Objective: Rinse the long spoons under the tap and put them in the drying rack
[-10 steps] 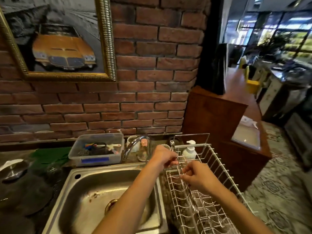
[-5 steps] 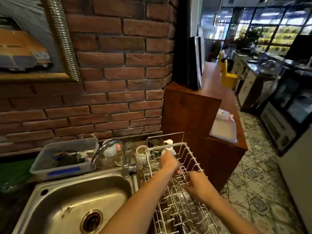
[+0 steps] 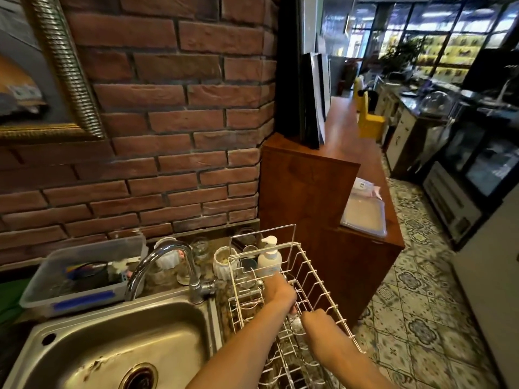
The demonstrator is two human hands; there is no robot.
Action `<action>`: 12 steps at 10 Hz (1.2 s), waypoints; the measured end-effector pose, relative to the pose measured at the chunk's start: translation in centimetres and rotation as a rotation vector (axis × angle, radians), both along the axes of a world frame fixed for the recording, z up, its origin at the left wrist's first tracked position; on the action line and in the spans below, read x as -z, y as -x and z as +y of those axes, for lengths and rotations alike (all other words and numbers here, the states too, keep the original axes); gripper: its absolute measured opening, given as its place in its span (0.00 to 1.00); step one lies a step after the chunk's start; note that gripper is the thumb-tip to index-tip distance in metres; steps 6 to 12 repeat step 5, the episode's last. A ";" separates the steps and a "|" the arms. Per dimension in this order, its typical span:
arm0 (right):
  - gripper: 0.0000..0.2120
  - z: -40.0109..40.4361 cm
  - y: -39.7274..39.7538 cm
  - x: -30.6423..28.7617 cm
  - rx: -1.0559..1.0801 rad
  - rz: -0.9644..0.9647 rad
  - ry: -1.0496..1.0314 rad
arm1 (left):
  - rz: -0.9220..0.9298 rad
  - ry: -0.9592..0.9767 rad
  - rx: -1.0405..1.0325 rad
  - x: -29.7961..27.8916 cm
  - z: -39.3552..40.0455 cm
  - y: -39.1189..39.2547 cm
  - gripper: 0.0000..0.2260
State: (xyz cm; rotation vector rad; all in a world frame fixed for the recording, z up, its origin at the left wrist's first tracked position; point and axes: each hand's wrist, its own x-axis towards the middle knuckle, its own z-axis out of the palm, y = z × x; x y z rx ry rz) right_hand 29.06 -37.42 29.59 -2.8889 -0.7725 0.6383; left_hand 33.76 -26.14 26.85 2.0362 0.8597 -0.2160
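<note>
Stage, by judgement: final placing into rack; rinsing apparently done, no water seen at curved chrome tap [image 3: 165, 255], lower centre.

Stainless steel sink basin [image 3: 92, 349], lower left: held no spoons; brownish marks near brass-ringed drain.

White wire drying rack [image 3: 317, 287], lower centre-right: held both hands, low between the wire dividers; glassware dimly seen in near compartments; white pump bottle [image 3: 269, 258] and a dark cup at far end, whether inside the rack or just behind it not clear.

Clear plastic tub with blue strip [image 3: 84, 279], left of tap: held dark cables and small coloured oddments, not identifiable.

Ribbed white ceramic jar [image 3: 223, 261], between tap and rack: contents pale, indistinct.

Left hand [image 3: 280, 290], inside rack, fingers curled downward; anything gripped not discernible.

Right hand [image 3: 317, 321], just below and beside left, fingers curled, apparently around a small pale glinting item; too blurred to name.

Long spoons: not plainly visible; presumably in or under the hands within the rack. Number racked and number remaining: not determinable.
</note>
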 end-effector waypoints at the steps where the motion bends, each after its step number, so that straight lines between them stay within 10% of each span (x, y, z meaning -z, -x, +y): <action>1: 0.07 0.0 0.0 0.0 -0.012 0.013 0.006 | 0.026 -0.069 0.019 0.2 -0.2 -0.2 0.13; 12: 0.07 -0.1 0.3 -0.1 0.091 -0.015 -0.070 | -0.017 -0.069 0.107 -1.0 1.0 0.1 0.09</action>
